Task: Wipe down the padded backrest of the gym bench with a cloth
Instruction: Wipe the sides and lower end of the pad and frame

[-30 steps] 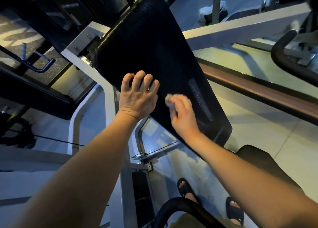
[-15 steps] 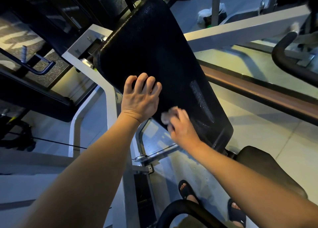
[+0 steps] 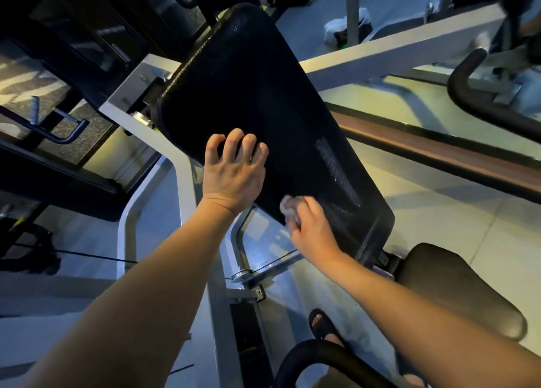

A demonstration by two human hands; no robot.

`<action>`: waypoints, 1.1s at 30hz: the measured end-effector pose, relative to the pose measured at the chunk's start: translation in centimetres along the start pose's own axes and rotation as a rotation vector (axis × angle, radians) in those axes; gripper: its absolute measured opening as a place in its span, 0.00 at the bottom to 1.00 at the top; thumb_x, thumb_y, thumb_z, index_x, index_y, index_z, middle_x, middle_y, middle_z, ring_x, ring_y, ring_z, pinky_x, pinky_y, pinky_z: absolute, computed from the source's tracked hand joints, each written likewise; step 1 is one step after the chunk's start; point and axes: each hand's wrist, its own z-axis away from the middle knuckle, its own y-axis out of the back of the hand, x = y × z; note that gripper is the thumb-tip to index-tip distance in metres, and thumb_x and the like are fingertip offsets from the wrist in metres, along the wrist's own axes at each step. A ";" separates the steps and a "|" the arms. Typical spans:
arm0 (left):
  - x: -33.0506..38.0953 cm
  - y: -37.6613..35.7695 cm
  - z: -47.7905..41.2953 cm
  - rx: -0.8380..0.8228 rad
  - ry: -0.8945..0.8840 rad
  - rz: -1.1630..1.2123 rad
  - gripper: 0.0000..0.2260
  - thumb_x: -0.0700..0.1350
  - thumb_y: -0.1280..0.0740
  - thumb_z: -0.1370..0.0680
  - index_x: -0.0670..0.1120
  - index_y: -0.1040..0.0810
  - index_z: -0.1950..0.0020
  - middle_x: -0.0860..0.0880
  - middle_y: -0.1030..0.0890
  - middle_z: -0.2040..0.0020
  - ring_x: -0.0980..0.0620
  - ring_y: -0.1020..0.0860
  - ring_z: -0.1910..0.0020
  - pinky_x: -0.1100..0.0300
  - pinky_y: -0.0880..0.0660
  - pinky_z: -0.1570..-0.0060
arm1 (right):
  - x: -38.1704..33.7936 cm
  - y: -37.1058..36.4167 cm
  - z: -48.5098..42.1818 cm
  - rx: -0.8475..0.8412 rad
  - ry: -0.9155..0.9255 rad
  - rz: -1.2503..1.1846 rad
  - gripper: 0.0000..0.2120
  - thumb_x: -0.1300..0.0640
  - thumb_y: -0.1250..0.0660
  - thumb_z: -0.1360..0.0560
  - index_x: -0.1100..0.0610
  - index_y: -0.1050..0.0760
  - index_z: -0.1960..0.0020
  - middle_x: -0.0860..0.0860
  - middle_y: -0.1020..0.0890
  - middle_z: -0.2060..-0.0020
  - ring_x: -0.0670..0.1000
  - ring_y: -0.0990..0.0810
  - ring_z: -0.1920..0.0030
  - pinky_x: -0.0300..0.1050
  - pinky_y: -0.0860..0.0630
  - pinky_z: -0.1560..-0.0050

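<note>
Here the cloth (image 3: 288,209) sat bunched under the curled fingers (image 3: 311,203) of the right hand (image 3: 314,229), low on the backrest (image 3: 248,95); the left hand (image 3: 234,174), fingers spread, gripped its side.

Black seat pad (image 3: 456,285) lower right — sandalled foot (image 3: 321,323) on floor; white frame (image 3: 186,182) left.

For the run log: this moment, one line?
wiping | right hand holds cloth on backrest, lower part | left hand grips backrest edge
</note>
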 end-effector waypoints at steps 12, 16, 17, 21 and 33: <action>2.3 -1.4 -2.1 -0.201 -0.125 0.076 0.11 0.42 0.37 0.21 0.45 0.25 0.39 0.45 0.26 0.40 0.41 0.29 0.34 0.40 0.41 0.31 | 3.8 7.8 -13.2 0.360 -0.351 -0.066 0.11 0.61 0.41 0.19 0.57 0.23 0.41 0.54 0.22 0.46 0.51 0.26 0.46 0.40 0.32 0.47; 2.5 -1.7 -2.1 -0.172 -0.124 0.063 0.11 0.42 0.40 0.21 0.45 0.25 0.40 0.45 0.25 0.41 0.40 0.28 0.35 0.40 0.40 0.32 | 2.7 5.2 -12.4 0.385 -0.316 -0.078 0.11 0.64 0.43 0.22 0.55 0.23 0.48 0.52 0.22 0.50 0.52 0.25 0.50 0.51 0.25 0.46; 2.5 -1.7 -2.1 -0.163 -0.124 0.063 0.11 0.42 0.40 0.21 0.45 0.25 0.40 0.45 0.24 0.41 0.40 0.27 0.35 0.40 0.40 0.32 | 2.1 4.2 -10.9 0.361 -0.277 -0.095 0.11 0.64 0.42 0.22 0.55 0.23 0.47 0.52 0.23 0.49 0.52 0.24 0.50 0.49 0.24 0.46; 2.6 -1.7 -2.0 -0.160 -0.126 0.061 0.11 0.43 0.40 0.21 0.45 0.25 0.41 0.45 0.25 0.41 0.40 0.27 0.35 0.40 0.40 0.32 | 1.7 3.6 -6.0 0.135 -0.105 -0.053 0.13 0.68 0.36 0.23 0.57 0.21 0.42 0.54 0.22 0.46 0.51 0.23 0.47 0.36 0.30 0.45; 2.7 -1.7 -2.0 -0.178 -0.133 0.059 0.12 0.43 0.38 0.22 0.45 0.26 0.40 0.44 0.26 0.41 0.40 0.30 0.35 0.39 0.40 0.32 | 2.3 3.0 -6.0 0.124 -0.002 -0.015 0.13 0.69 0.37 0.23 0.56 0.23 0.44 0.51 0.22 0.46 0.53 0.25 0.46 0.42 0.29 0.43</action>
